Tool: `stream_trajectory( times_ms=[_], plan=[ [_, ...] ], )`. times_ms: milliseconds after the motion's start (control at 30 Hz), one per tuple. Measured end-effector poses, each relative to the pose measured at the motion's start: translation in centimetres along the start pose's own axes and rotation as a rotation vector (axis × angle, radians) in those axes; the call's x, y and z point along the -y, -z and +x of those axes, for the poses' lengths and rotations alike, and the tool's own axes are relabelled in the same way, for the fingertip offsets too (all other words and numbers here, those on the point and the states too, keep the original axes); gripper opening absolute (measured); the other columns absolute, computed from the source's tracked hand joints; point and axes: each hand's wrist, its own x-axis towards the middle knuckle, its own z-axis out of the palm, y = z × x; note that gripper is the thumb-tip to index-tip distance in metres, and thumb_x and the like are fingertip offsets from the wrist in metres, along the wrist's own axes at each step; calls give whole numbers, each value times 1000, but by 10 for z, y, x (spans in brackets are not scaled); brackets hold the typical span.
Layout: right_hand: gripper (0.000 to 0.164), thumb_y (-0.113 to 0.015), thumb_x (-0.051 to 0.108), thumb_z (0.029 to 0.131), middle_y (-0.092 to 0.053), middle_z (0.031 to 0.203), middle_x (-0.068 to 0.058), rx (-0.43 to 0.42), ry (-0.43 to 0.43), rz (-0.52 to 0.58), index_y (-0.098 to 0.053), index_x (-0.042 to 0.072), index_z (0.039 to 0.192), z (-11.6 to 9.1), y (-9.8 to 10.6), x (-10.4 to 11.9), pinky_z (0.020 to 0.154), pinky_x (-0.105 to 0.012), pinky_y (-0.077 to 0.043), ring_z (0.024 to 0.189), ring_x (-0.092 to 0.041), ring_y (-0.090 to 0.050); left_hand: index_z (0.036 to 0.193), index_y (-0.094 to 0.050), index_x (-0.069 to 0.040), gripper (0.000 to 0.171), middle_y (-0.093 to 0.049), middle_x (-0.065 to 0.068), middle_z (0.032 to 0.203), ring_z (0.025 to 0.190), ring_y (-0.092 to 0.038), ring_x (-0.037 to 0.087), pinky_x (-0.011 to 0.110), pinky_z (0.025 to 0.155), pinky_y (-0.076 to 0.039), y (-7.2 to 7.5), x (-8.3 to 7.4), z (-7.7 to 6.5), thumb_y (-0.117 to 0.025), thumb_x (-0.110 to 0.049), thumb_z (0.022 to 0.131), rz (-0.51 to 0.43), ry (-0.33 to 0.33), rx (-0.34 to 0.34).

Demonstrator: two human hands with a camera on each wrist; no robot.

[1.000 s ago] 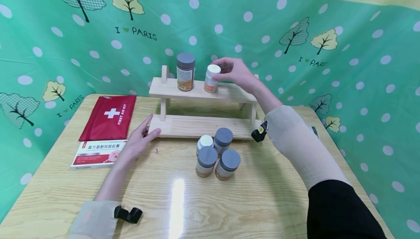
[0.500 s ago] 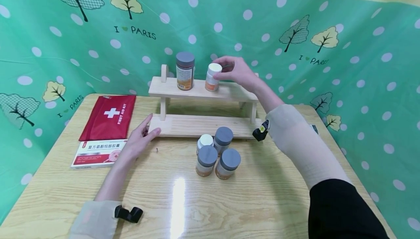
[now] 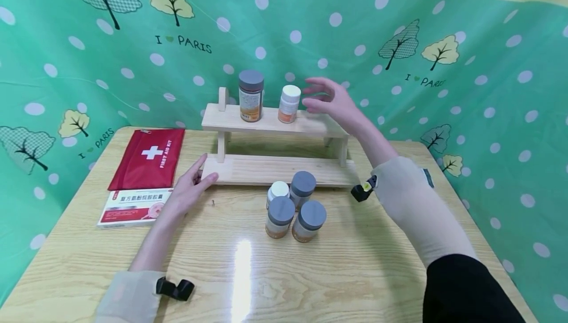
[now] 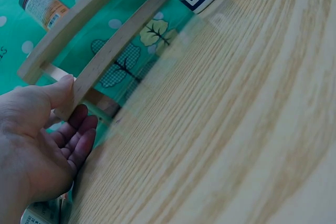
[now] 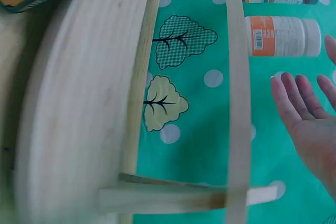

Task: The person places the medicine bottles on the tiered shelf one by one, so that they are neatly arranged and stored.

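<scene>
A two-tier wooden shelf (image 3: pixel 275 167) stands at the back of the table. My left hand (image 3: pixel 188 194) holds the left end of its lower board, thumb above and fingers curled below, as the left wrist view shows. On the upper board stand a grey-capped bottle (image 3: pixel 251 96) and, to its right, a small white pill bottle (image 3: pixel 289 105) with an orange band. My right hand (image 3: pixel 330 100) is just right of the white bottle, fingers spread and apart from it. In the right wrist view a gap shows between the fingers (image 5: pixel 304 100) and the pill bottle (image 5: pixel 283 36).
In front of the shelf stand several bottles close together: grey-capped ones (image 3: pixel 280 217) and a white-capped one (image 3: pixel 277 191). At the left lie a red first aid pouch (image 3: pixel 148 160) and a medicine box (image 3: pixel 133 208). A patterned green cloth (image 3: pixel 284 27) hangs behind the table.
My right hand has let go of the white pill bottle and moved right, away from it. The bottle shifted slightly right before that and stands upright. My left hand has stayed on the shelf.
</scene>
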Motion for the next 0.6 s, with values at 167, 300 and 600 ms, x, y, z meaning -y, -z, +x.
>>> stream_trajectory(
  times_ms=[167, 300, 600],
  plan=[
    [55, -74, 21, 96, -55, 140, -20, -91, 16, 103, -51, 15, 146, -26, 5, -18, 96, -36, -59, 124, -35, -62, 167, -11, -31, 83, -51, 12, 119, 108, -42, 20, 20, 82, -40, 0, 1, 1, -58, -52, 101, -4, 3, 1],
    [45, -75, 18, 95, -60, 127, -14, -145, 44, 144, -55, 10, 135, -49, 8, -34, 92, -31, -60, 113, -28, -66, 166, -10, -32, 83, -51, 13, 123, 110, -42, 20, 21, 84, -40, 1, 2, 0, -58, -52, 101, -11, 8, 4],
    [38, -73, 14, 96, -69, 112, -4, -106, 109, 62, -60, -2, 128, -104, 7, -58, 89, -25, -58, 102, -19, -70, 166, -11, -32, 83, -51, 14, 122, 111, -43, 21, 23, 87, -40, 0, 0, 1, -58, -53, 101, 5, 9, 2]
  ],
)
